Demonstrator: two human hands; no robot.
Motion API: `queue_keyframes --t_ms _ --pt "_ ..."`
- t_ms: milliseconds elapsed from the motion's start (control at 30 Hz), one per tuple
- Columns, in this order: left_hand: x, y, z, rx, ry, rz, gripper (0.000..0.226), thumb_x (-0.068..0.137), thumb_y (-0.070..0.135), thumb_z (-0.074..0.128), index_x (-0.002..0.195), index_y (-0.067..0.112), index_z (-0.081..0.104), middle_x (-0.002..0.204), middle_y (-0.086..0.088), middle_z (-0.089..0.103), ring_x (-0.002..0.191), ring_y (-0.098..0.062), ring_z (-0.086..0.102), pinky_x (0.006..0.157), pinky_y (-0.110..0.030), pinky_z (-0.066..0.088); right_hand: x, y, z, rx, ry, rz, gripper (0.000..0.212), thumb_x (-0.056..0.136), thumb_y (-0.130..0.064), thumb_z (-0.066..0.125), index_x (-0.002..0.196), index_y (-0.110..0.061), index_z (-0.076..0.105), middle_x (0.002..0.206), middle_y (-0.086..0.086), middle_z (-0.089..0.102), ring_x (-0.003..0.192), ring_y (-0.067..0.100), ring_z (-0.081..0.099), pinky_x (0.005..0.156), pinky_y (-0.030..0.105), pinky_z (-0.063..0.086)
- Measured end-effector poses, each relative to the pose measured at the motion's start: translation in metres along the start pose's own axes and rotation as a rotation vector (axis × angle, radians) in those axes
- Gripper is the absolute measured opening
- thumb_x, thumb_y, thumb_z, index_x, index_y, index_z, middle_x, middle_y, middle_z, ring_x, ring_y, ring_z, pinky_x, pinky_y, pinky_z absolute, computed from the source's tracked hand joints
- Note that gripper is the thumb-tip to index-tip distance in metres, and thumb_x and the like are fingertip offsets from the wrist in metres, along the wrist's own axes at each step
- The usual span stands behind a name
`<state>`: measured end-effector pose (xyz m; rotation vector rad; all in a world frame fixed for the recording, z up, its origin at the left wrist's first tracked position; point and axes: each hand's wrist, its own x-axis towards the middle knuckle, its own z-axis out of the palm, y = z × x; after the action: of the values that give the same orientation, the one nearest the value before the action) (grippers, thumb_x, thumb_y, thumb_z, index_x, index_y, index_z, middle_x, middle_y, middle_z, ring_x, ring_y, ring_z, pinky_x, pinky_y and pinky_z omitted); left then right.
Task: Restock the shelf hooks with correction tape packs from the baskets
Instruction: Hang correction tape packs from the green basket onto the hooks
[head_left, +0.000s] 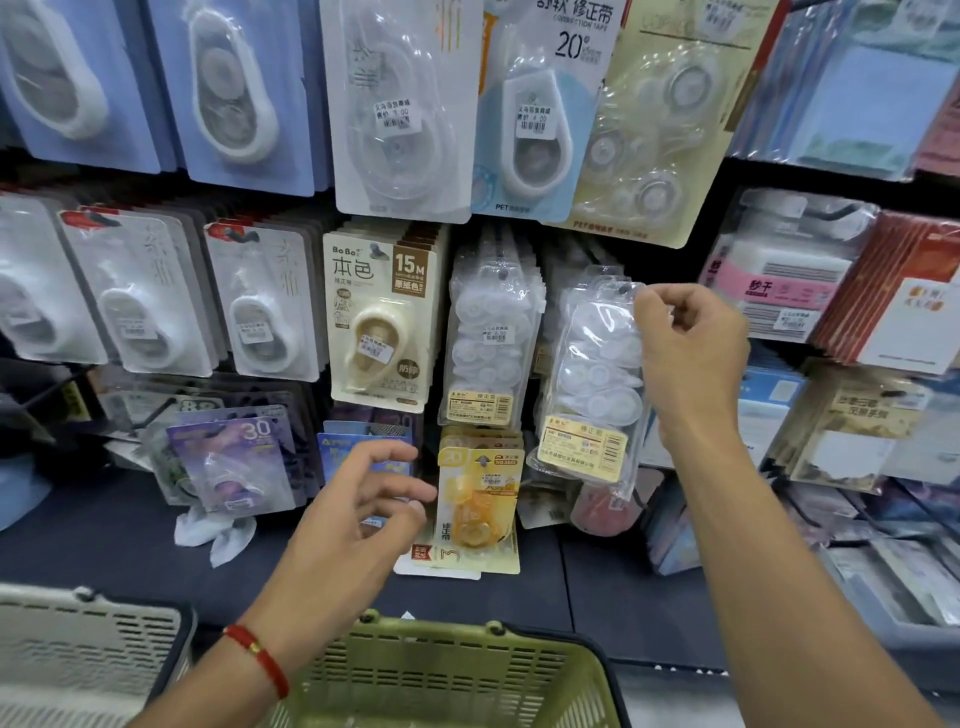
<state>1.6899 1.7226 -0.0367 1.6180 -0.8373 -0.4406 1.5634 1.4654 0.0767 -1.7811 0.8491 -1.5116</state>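
My right hand (685, 353) pinches the top right corner of a clear bag of white correction tapes (597, 384), whose hang hole sits at a shelf hook (623, 287). To its left, a matching clear pack (488, 343) hangs on another hook. My left hand (363, 504) hovers open and empty in front of the lower row, just left of a yellow correction tape pack (478, 493). A green basket (452, 675) sits below the hands; its contents are out of sight.
A grey basket (78, 649) stands at the lower left. Rows of carded correction tapes (379, 317) fill the hooks above and left. Notepads and sticky notes (779, 280) hang at the right. A dark shelf ledge (130, 545) runs below.
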Motion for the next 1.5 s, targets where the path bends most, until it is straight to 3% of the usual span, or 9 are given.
queue_keyframes --t_ms 133,233,400,633,833,967,1167,1367,1500 --pt "0.001 -0.01 -0.003 0.013 0.002 -0.029 0.049 0.095 0.008 0.069 0.108 0.054 0.06 0.106 0.006 0.078 0.09 -0.024 0.071 0.082 -0.05 0.06 -0.027 0.009 -0.005 -0.243 0.086 -0.182 0.026 0.101 -0.026 0.062 0.122 -0.012 0.061 0.114 0.003 0.063 0.099 0.014 0.057 0.092 0.03 0.047" --pt "-0.004 -0.025 -0.011 0.045 -0.008 -0.106 0.041 0.079 0.027 0.067 0.105 0.057 0.058 0.103 0.006 0.076 0.084 -0.031 0.069 0.074 -0.044 0.06 -0.068 0.023 -0.01 -0.235 -0.004 -0.294 0.029 0.096 -0.011 0.061 0.124 -0.011 0.055 0.116 0.006 0.058 0.098 0.014 0.055 0.087 0.024 0.044" --pt "-0.029 -0.084 -0.049 0.388 -0.088 -0.227 0.038 0.083 0.023 0.067 0.106 0.05 0.052 0.088 0.009 0.072 0.07 -0.007 0.066 0.075 -0.037 0.058 -0.158 0.064 0.014 -0.417 -0.913 -0.202 0.031 0.098 -0.017 0.058 0.129 -0.021 0.052 0.094 -0.013 0.06 0.084 0.017 0.064 0.073 0.04 0.051" --pt "-0.104 -0.158 -0.086 1.001 -0.28 -0.503 0.042 0.094 0.018 0.061 0.135 0.018 0.053 0.118 -0.018 0.072 0.112 -0.04 0.066 0.089 -0.043 0.053 -0.328 0.175 0.037 -0.9 -1.873 -0.145 0.044 0.102 -0.019 0.052 0.146 -0.016 0.049 0.146 0.015 0.056 0.132 0.036 0.056 0.101 0.042 0.05" --pt "-0.139 -0.172 -0.061 0.892 -0.278 -0.444 0.036 0.094 0.015 0.063 0.129 0.025 0.058 0.119 -0.004 0.067 0.113 -0.028 0.064 0.093 -0.037 0.054 -0.43 0.218 0.056 -0.793 -1.59 0.214 0.089 0.093 -0.058 0.066 0.162 -0.02 0.026 0.167 0.009 0.028 0.15 0.031 0.033 0.119 0.048 0.032" --pt "-0.149 -0.2 -0.049 1.061 -0.419 -0.39 0.052 0.094 0.006 0.062 0.143 0.02 0.054 0.15 -0.01 0.052 0.145 -0.031 0.041 0.121 -0.038 0.036 -0.463 0.206 0.089 -0.456 -1.604 0.245 0.093 0.092 -0.035 0.075 0.165 -0.033 0.017 0.173 0.0 0.023 0.155 0.027 0.029 0.124 0.05 0.029" --pt "-0.143 -0.249 -0.04 1.765 -0.848 -0.136 0.076 0.11 0.028 0.04 0.166 0.009 -0.007 0.172 -0.025 -0.011 0.159 -0.043 -0.015 0.128 -0.055 -0.013 -0.471 0.21 0.101 -0.467 -1.411 0.385 0.061 0.095 -0.02 0.072 0.151 -0.028 0.048 0.149 0.008 0.057 0.133 0.033 0.055 0.111 0.048 0.047" --pt "-0.116 -0.253 -0.017 1.957 -0.907 -0.108 0.076 0.098 0.028 0.068 0.156 -0.001 0.028 0.149 -0.029 0.042 0.141 -0.046 0.036 0.121 -0.064 0.025 -0.448 0.234 0.066 -0.634 -1.044 0.487 0.031 0.097 -0.017 0.067 0.128 -0.019 0.067 0.13 0.009 0.066 0.122 0.03 0.058 0.103 0.036 0.046" --pt "-0.114 -0.241 0.006 1.839 -0.888 -0.285 0.061 0.097 0.013 0.068 0.151 0.005 0.04 0.152 -0.03 0.042 0.132 -0.041 0.05 0.102 -0.048 0.053 -0.433 0.25 0.047 -0.561 -0.86 0.801 0.022 0.098 -0.012 0.067 0.118 -0.016 0.072 0.119 0.01 0.072 0.103 0.029 0.068 0.082 0.025 0.048"
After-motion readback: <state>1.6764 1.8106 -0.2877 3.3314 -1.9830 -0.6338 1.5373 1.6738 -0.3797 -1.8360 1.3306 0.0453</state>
